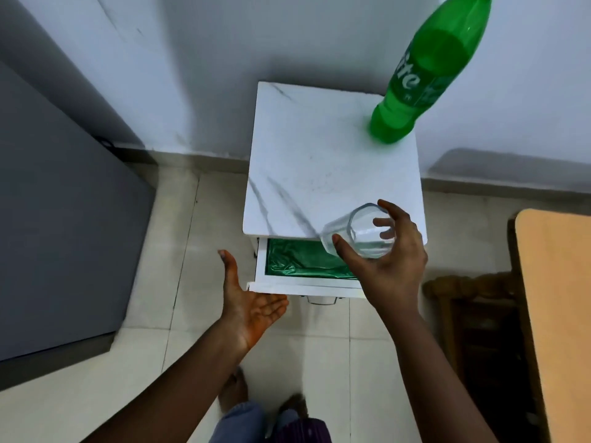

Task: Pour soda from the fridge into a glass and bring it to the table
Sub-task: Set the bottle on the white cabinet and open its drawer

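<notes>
Nearest me, left hand [252, 302] hangs wide open, empty; right hand [383, 251] clasps the empty glass [355, 231], bottle [425, 75] waiting to pour.

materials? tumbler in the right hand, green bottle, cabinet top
Clear faceted tumbler: looks like glass, glossy; the fingers show through it. Green soda bottle: translucent plastic, printed label. White grey-veined cabinet top: marble-look, matt; possibly laminate, can't tell.

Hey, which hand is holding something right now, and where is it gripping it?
The right hand holds the empty glass around its side wall, thumb opposite the fingers. The left hand is open and empty.
</notes>
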